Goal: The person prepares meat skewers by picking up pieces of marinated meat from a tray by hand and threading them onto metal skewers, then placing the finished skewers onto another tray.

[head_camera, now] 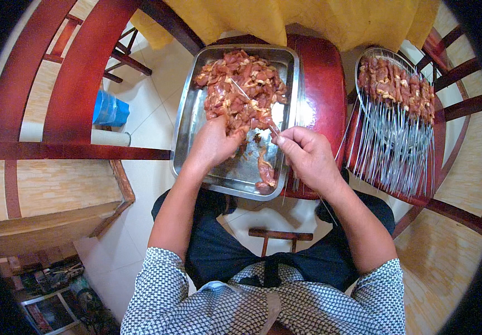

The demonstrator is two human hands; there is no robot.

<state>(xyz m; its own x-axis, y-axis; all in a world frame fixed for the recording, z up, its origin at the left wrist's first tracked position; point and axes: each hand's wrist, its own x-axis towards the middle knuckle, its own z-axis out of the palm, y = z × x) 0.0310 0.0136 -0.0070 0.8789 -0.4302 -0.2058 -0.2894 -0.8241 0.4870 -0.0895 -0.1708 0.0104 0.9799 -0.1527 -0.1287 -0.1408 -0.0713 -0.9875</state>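
Observation:
A shallow metal tray (188, 157) lies before me, its far part heaped with raw, cut meat (241, 79). My right hand (310, 153) pinches a thin metal skewer (240, 88) over the tray's right rim. The skewer's tip points up and left across the heap, and a meat piece (262, 121) is threaded on it just ahead of my fingers. My left hand (214, 144) reaches into the near edge of the heap and grips meat; its fingertips are partly hidden. One loose strip of meat (266, 169) lies in the tray's near right part.
Bare skewers (301, 79) lie along the tray's right side on a red seat (322, 92). Further right, a round metal dish (360, 90) holds many loaded meat skewers (396, 83), handles towards me. A yellow cloth (320, 21) hangs behind. A red wooden chair (73, 150) stands left.

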